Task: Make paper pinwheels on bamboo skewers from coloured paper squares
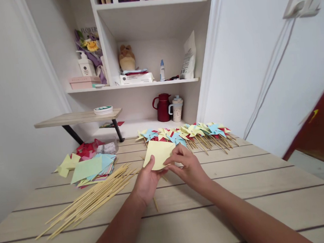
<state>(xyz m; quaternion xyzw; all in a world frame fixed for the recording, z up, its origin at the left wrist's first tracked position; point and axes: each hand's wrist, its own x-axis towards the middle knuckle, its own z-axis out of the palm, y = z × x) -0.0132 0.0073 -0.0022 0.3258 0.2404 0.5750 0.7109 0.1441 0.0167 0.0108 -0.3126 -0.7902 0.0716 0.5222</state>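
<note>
now both hands, left hand (147, 180) and right hand (188, 168), pinch the yellow paper square (159, 153) between them.

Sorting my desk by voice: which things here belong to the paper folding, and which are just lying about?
In use: yellow paper square, left hand, right hand, paper stack, wooden sticks, finished pinwheels.
Lying about: red jug, mug, lotion bottle.

We see our two forearms bare from the lower edge of the view up to the wrists, with no sleeve showing. Our left hand (147, 179) and our right hand (188, 167) are bare too, with short nails.
</note>
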